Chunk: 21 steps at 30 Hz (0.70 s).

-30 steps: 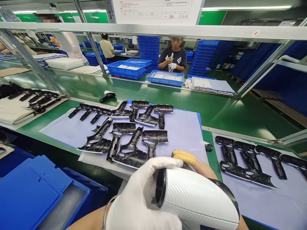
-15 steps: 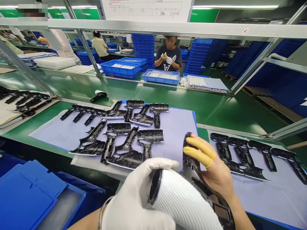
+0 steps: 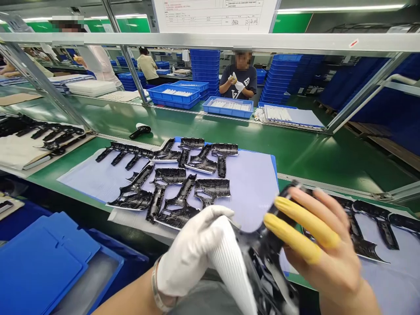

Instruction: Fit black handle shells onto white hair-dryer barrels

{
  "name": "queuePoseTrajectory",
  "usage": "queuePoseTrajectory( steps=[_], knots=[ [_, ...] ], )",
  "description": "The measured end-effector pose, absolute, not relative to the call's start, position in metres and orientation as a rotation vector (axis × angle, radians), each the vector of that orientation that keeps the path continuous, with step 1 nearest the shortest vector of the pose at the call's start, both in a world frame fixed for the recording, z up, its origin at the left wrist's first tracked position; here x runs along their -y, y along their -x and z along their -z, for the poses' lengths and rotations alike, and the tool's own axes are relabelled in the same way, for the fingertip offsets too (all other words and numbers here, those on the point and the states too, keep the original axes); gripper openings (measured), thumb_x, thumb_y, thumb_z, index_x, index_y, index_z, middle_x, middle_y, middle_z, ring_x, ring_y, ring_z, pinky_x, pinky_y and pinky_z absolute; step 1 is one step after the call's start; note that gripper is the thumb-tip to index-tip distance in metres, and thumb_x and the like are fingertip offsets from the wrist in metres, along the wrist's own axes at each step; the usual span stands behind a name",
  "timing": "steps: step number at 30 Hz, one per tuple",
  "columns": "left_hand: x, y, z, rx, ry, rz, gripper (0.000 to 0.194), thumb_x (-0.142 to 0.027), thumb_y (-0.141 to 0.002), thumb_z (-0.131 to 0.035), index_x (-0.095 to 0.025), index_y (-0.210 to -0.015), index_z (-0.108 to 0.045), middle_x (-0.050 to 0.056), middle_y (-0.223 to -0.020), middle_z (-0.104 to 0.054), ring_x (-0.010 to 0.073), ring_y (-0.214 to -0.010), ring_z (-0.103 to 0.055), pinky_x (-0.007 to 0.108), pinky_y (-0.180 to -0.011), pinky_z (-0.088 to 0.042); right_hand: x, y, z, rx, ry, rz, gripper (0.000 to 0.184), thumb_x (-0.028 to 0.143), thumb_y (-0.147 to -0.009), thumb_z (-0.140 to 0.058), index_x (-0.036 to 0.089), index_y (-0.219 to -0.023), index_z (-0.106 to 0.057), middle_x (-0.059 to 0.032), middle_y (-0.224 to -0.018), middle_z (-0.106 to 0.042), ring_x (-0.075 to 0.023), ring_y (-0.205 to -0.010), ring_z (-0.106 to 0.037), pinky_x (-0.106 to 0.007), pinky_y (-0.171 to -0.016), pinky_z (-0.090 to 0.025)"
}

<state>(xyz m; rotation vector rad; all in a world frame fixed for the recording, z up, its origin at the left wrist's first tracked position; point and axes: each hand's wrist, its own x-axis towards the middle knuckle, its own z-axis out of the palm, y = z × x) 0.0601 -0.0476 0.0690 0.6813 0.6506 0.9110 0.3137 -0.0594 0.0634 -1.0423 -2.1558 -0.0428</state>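
My left hand (image 3: 188, 253), in a white glove, is closed around the white ribbed barrel of a pistol-shaped plastic housing (image 3: 229, 262). Its black hollow inside faces right and is blurred. Yellow finger cots cover two fingers of my right hand (image 3: 331, 245), which grips the black handle end of the same housing. The handle points up and away from me. Beyond my left hand, similar black half-shells (image 3: 213, 189) lie inside-up on a pale sheet (image 3: 252, 175). More half-shells (image 3: 387, 232) lie to the right, partly covered by my right hand.
A metal frame bar (image 3: 210, 40) crosses above the green bench (image 3: 190, 120). Blue bins (image 3: 42, 262) stand at lower left. A small black-and-white part (image 3: 141, 130) lies farther back. Across the bench, a co-worker (image 3: 238, 81) handles something behind a blue tray (image 3: 228, 107) of white pieces.
The housing has turned in my hands, showing more of its black inside. My right hand has moved right, still on the handle. The whole view has shifted slightly.
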Motion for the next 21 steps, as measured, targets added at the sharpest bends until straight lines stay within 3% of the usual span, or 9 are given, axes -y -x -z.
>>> queuePoseTrajectory(
  steps=[2,4,6,10,13,15,18,19,21],
  knots=[
    [0.042,-0.065,-0.067,-0.641,-0.296,-0.871,0.022,-0.037,-0.088,-0.067,-0.016,-0.090,-0.070,0.004,-0.077,-0.072,0.0158,-0.066,-0.066,0.027,-0.068,-0.053,0.046,-0.307,-0.080,2.320,0.914,0.266,0.048,0.001,-0.088,-0.058,0.022,-0.131,-0.061,-0.0111,-0.125,-0.066,-0.0295,-0.126,-0.054,-0.056,-0.119,-0.027],
    [0.037,-0.071,-0.064,-0.637,-0.064,-0.854,0.029,-0.032,-0.095,-0.056,-0.014,-0.077,-0.069,0.003,-0.067,-0.071,0.0143,-0.062,-0.066,0.026,-0.068,-0.055,0.038,-0.305,-0.086,2.395,0.860,0.319,0.044,-0.001,-0.091,-0.057,0.008,-0.133,-0.056,-0.0163,-0.121,-0.065,-0.0261,-0.115,-0.057,-0.051,-0.115,-0.035],
    [0.033,-0.075,-0.060,-0.604,0.002,-0.877,0.035,-0.031,-0.098,-0.052,-0.013,-0.074,-0.069,0.004,-0.069,-0.072,0.0138,-0.064,-0.068,0.025,-0.070,-0.056,0.036,-0.305,-0.083,2.409,0.865,0.287,0.040,0.005,-0.096,-0.057,0.004,-0.135,-0.052,-0.0184,-0.120,-0.063,-0.0266,-0.114,-0.056,-0.050,-0.111,-0.039],
    [0.028,-0.079,-0.054,-0.570,0.003,-0.844,0.032,-0.035,-0.097,-0.054,-0.012,-0.084,-0.071,0.007,-0.079,-0.075,0.0182,-0.074,-0.071,0.029,-0.073,-0.058,0.040,-0.307,-0.072,2.401,0.942,0.207,0.039,0.015,-0.100,-0.054,0.004,-0.137,-0.050,-0.0222,-0.122,-0.058,-0.0320,-0.117,-0.052,-0.050,-0.097,-0.050],
    [0.027,-0.078,-0.054,-0.602,-0.161,-0.767,0.042,-0.046,-0.097,-0.051,-0.010,-0.103,-0.071,0.015,-0.094,-0.075,0.0253,-0.077,-0.073,0.032,-0.060,-0.058,0.035,-0.316,-0.069,2.289,0.969,0.198,0.037,0.014,-0.097,-0.054,0.012,-0.134,-0.055,-0.0172,-0.109,-0.059,-0.0296,-0.103,-0.057,-0.045,-0.082,-0.056],
    [0.027,-0.075,-0.056,-0.587,-0.328,-0.755,0.049,-0.055,-0.093,-0.053,-0.014,-0.115,-0.068,0.016,-0.102,-0.073,0.0308,-0.081,-0.073,0.036,-0.056,-0.059,0.017,-0.333,-0.068,2.125,1.087,0.160,0.029,0.024,-0.092,-0.062,0.018,-0.121,-0.065,-0.0128,-0.100,-0.060,-0.0283,-0.094,-0.060,-0.042,-0.076,-0.057],
    [0.029,-0.069,-0.059,-0.634,-0.527,-0.789,0.052,-0.053,-0.085,-0.067,-0.022,-0.127,-0.062,0.015,-0.112,-0.070,0.0351,-0.094,-0.071,0.042,-0.065,-0.061,-0.034,-0.381,-0.059,1.568,1.629,-0.047,0.038,0.040,-0.078,-0.075,0.022,-0.110,-0.070,-0.0097,-0.107,-0.066,-0.0291,-0.099,-0.063,-0.040,-0.080,-0.058],
    [0.028,-0.066,-0.060,-0.685,-0.570,-0.787,0.053,-0.050,-0.084,-0.070,-0.024,-0.129,-0.061,0.014,-0.113,-0.071,0.0339,-0.093,-0.072,0.042,-0.067,-0.061,-0.055,-0.402,-0.054,1.438,1.764,-0.091,0.046,0.041,-0.081,-0.073,0.020,-0.122,-0.065,-0.0105,-0.110,-0.067,-0.0289,-0.101,-0.064,-0.042,-0.084,-0.058],
    [0.026,-0.059,-0.060,-0.796,-0.623,-0.773,0.054,-0.049,-0.081,-0.073,-0.025,-0.129,-0.061,0.015,-0.113,-0.072,0.0320,-0.088,-0.073,0.041,-0.071,-0.060,-0.098,-0.442,-0.037,1.268,1.939,-0.145,0.038,0.037,-0.091,-0.066,0.014,-0.122,-0.064,-0.0120,-0.103,-0.070,-0.0260,-0.093,-0.068,-0.045,-0.088,-0.057]
  ],
)
